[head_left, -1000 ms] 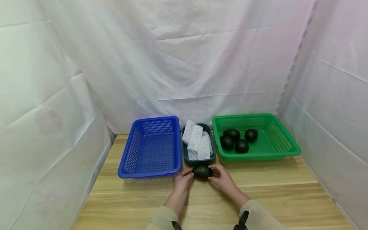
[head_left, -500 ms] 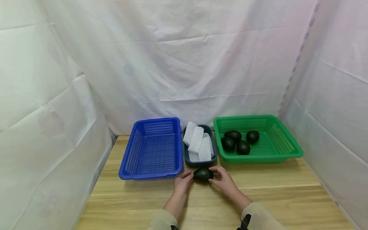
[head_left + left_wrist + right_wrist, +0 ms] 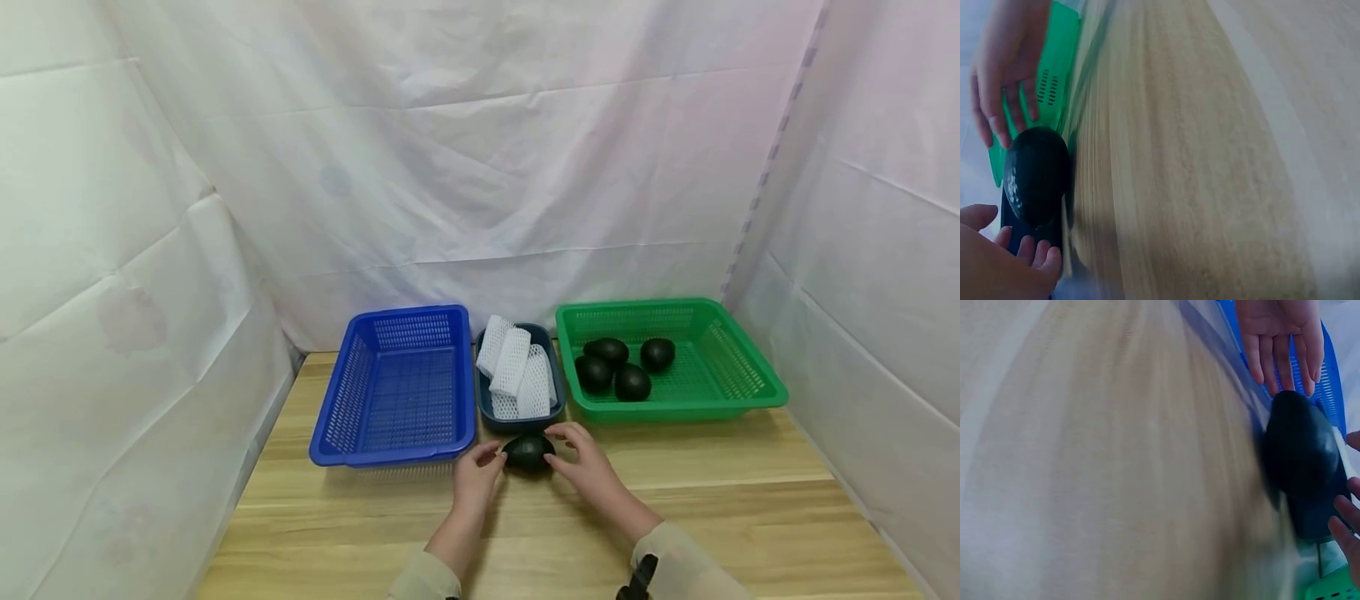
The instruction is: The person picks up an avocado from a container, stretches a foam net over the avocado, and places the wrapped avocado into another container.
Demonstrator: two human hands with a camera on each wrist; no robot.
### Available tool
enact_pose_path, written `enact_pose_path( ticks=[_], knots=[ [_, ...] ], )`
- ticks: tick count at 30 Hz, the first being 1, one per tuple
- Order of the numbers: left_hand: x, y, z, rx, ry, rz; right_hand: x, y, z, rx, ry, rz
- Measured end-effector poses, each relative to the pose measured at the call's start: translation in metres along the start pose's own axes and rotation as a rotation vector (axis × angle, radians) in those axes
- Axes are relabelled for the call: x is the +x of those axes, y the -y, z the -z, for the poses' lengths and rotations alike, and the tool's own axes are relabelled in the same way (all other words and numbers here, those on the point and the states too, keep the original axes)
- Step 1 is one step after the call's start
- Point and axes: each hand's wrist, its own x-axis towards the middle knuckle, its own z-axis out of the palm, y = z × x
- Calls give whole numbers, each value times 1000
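A dark avocado [image 3: 528, 454] lies on its side on the wooden table, between the two hands. My left hand [image 3: 474, 483] is at its narrow end, fingers relaxed and fingertips very near the skin. Around the wide end, my right hand [image 3: 588, 468] has its thumb and fingers spread. In the right wrist view, a gap shows between the right fingers [image 3: 1346, 512] and the avocado [image 3: 1300, 447]. The left wrist view has the avocado [image 3: 1036, 175] just beyond the left hand [image 3: 1007, 262], whose fingers do not wrap it. Whether any fingertip touches it, I cannot tell.
Behind the avocado stands a small dark-blue bin [image 3: 517, 427] holding several white foam net sleeves [image 3: 512, 362]. A blue basket [image 3: 408, 457] stands to its left. On the right, a green basket [image 3: 675, 412] contains several avocados [image 3: 632, 383]. White cloth [image 3: 480, 183] hangs behind.
The right thumb and fingers have shifted slightly about the avocado's wide end and spread a little. The avocado stays in nearly the same spot, and the left hand has hardly moved.
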Motion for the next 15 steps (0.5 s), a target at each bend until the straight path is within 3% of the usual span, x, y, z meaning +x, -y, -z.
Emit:
enact_pose_path(
  ticks=[4, 7, 9, 11, 13, 15],
  knots=[
    [-5, -8, 1, 88, 13, -122, 7, 11, 5, -113, 2, 49],
    [-11, -16, 3, 187, 47, -276, 14, 17, 7, -235, 24, 112],
    [-14, -24, 5, 303, 71, -441, 18, 21, 9, -319, 52, 148],
    [-15, -33, 7, 449, 82, -655, 23, 24, 10, -394, 83, 175],
    [-16, -42, 9, 608, 82, -868, 29, 27, 10, -458, 119, 180],
    [-16, -51, 12, 731, 84, -1029, 33, 29, 10, -512, 155, 170]
  ],
)
